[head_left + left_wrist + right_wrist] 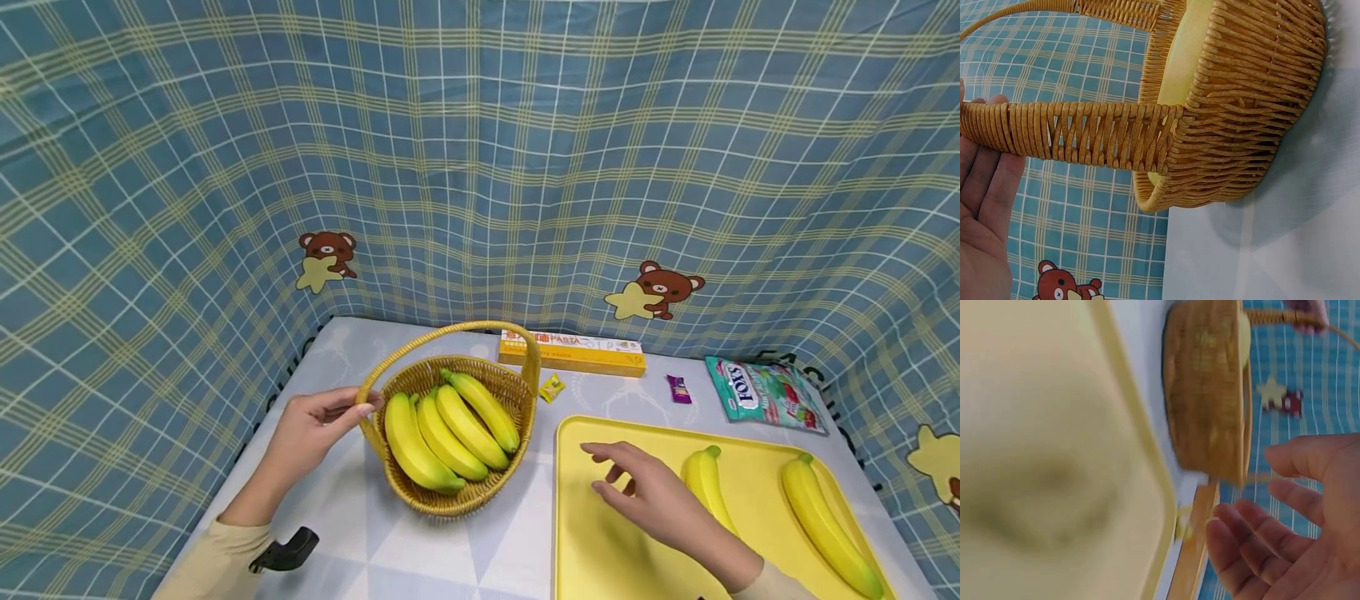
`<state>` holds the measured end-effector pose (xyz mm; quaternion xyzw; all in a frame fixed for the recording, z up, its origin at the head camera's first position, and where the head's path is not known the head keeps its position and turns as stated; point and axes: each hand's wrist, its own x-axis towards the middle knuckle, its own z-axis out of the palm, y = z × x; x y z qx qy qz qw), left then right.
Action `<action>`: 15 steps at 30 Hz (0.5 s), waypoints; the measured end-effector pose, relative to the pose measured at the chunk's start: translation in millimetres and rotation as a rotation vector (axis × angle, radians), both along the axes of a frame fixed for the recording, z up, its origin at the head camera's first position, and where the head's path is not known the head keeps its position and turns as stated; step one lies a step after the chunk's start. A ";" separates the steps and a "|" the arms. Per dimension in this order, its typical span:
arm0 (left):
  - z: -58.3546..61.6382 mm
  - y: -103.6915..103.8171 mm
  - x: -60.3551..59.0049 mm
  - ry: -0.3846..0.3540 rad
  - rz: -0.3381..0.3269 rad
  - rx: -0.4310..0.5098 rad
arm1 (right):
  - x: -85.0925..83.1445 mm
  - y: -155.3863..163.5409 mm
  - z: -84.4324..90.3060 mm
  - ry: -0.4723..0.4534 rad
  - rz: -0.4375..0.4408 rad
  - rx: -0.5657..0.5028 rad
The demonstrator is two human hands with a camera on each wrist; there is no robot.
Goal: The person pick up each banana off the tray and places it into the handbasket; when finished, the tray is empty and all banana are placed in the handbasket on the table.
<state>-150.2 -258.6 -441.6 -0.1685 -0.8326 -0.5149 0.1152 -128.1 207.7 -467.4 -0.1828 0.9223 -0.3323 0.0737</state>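
At 9 o'clock of the basket (480, 492): your left hand (311, 429) touches its handle (367, 400), fingers straight.
Your right hand (648, 496) hovers relaxed, empty, over the tray (600, 550) holding 2 bananas (825, 521).

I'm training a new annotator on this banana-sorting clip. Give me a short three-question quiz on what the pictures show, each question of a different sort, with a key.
1. True or false: the left hand touches the handle of the wicker basket.
2. How many bananas lie on the yellow tray?
A. one
B. two
C. four
3. Fill in: the right hand hovers over the tray with its fingers spread, holding ____.

Key
1. True: its fingertips rest on the handle near the rim.
2. B: one banana beside the right hand, another banana near the tray's right edge; four more are in the basket.
3. Nothing.
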 end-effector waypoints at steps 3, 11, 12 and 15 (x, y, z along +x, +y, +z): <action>-0.5 -0.5 -0.7 0.001 -0.003 0.002 | 3.7 23.5 -0.9 -0.003 -0.071 0.051; -0.8 -0.5 -1.1 0.004 0.000 -0.009 | 8.6 85.9 -11.1 -0.029 -0.216 0.224; -0.8 -0.4 -1.1 0.003 0.001 -0.009 | 8.6 93.0 -13.2 -0.034 -0.233 0.237; -0.6 -0.4 -1.0 -0.002 0.003 -0.011 | 8.5 111.5 -19.5 -0.056 -0.276 0.267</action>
